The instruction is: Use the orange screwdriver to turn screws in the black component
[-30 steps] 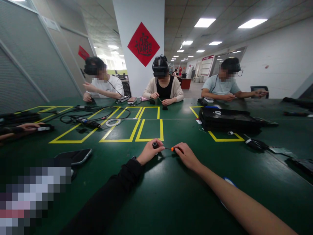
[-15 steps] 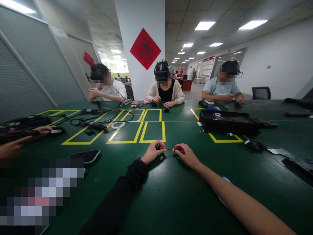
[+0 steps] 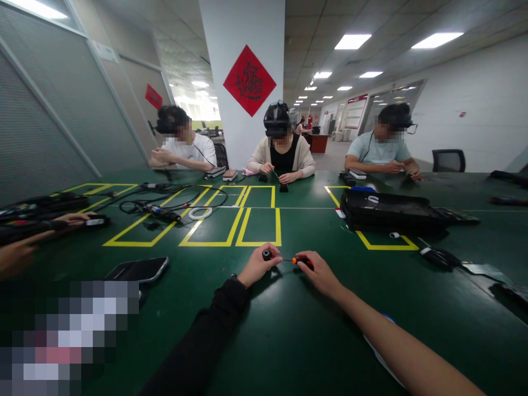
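Observation:
Near the middle of the green table (image 3: 247, 341), my left hand (image 3: 259, 265) is closed around a small black part (image 3: 267, 254) with a round end. My right hand (image 3: 319, 269) grips the handle of an orange and black screwdriver (image 3: 304, 263). Its thin shaft points left and reaches the fingers of my left hand; whether the tip sits in the black part cannot be made out. Both hands are held just above the table, a short gap apart.
A black case (image 3: 388, 212) lies right of centre, a cable bundle (image 3: 439, 257) beyond it. At left are a phone (image 3: 138, 269), tangled cables (image 3: 160, 212), a white ring (image 3: 200, 213) and another person's hand (image 3: 18, 253). Three people sit across the table.
The view has shifted slightly, so the table and both hands appear a little lower. Both hands keep their hold, and the screwdriver stays pointed at the black part.

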### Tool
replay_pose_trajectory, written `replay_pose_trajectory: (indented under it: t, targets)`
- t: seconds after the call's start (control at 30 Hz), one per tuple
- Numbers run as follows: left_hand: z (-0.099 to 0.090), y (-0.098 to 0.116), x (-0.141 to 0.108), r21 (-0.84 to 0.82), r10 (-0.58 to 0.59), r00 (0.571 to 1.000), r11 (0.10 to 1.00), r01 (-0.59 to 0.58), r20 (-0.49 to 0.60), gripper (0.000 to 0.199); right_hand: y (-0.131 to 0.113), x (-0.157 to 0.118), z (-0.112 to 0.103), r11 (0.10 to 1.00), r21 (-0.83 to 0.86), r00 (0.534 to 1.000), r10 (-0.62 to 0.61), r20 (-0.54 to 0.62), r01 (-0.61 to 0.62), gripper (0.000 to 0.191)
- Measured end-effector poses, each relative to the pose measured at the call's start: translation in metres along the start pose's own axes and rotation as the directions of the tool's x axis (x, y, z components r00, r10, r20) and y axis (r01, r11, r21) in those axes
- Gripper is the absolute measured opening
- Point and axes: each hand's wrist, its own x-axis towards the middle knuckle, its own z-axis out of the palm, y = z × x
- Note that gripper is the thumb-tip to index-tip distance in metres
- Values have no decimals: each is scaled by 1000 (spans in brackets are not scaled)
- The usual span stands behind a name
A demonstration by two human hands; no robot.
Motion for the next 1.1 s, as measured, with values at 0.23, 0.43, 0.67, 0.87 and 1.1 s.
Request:
replay_pose_trajectory:
  t: [0.23, 0.43, 0.67, 0.87, 1.1]
  targets:
    - [-1, 0, 2, -17, -30, 999, 999, 30, 18, 19, -2, 4, -3, 1000, -8, 1000, -12, 0, 12, 16]
    - [-2, 1, 4, -15, -39, 998, 999, 40, 44, 17, -3, 2, -3, 999, 10, 999, 34, -8, -33, 19]
    - [-3, 1, 0, -38, 0, 999, 999, 2, 44, 18, 0, 2, 0, 999, -33, 999, -43, -9, 43, 19]
    - [0, 2, -6, 14, 14, 1000, 1000, -14, -2, 21, 1, -4, 3, 999, 28, 1000, -18, -24, 18, 17]
    - [1, 0, -7, 36, 49, 999, 998, -48, -24, 20, 0, -6, -1, 996, -18, 996, -89, -25, 89, 18]
